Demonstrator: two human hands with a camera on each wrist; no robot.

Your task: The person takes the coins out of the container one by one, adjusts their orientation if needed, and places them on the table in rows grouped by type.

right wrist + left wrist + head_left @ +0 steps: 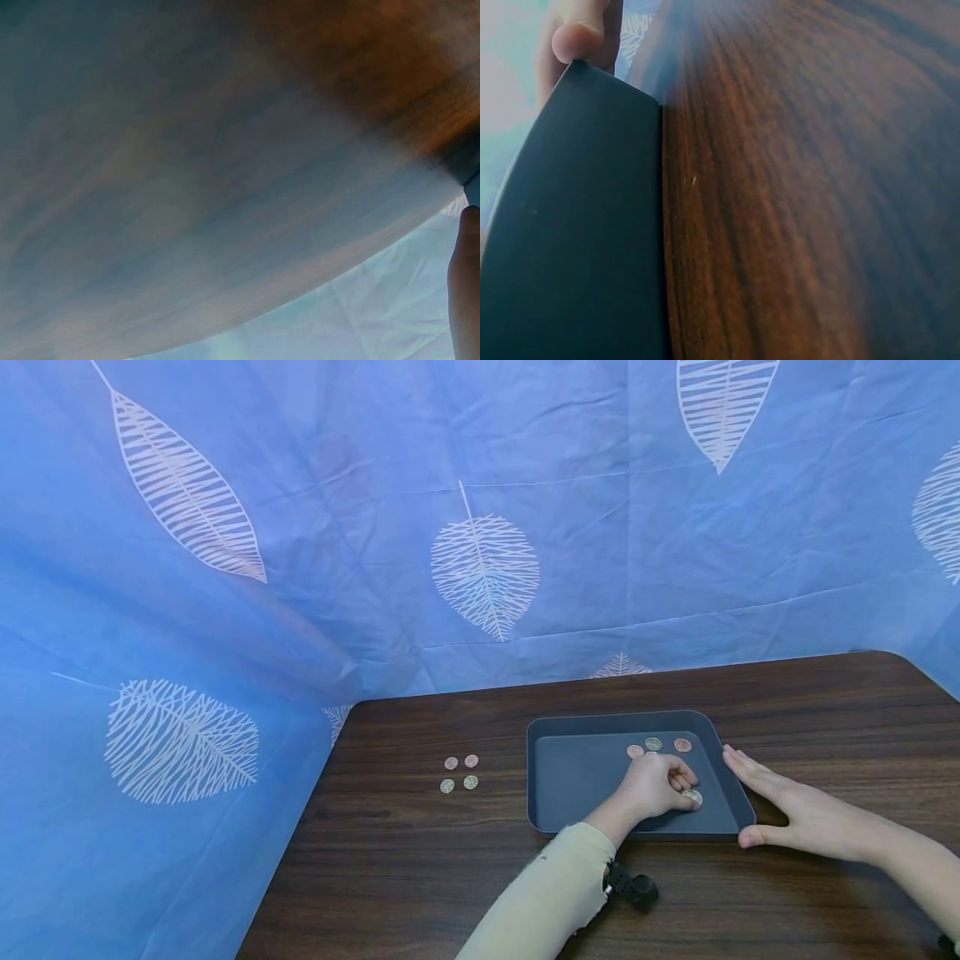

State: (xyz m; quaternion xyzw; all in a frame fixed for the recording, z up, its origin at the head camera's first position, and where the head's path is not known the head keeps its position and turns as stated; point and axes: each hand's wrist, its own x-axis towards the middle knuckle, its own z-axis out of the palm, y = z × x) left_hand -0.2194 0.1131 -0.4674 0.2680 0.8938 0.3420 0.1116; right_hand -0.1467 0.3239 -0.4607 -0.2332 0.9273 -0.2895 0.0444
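Observation:
Inside the grey rectangular tray my left hand reaches over the right half. Its thumb and curled fingers pinch a yellowish coin close to the tray floor. Beyond the knuckles lie a copper coin, a yellowish coin and another copper coin; the hand partly covers one more. Against the tray's right side rests my right hand, fingers extended along the rim and thumb at the near corner. In the left wrist view, the left thumb shows above the tray's outer wall.
Left of the tray, two copper coins and two yellowish coins lie on the dark wooden table. A blue cloth with white leaf prints hangs behind the table and to its left.

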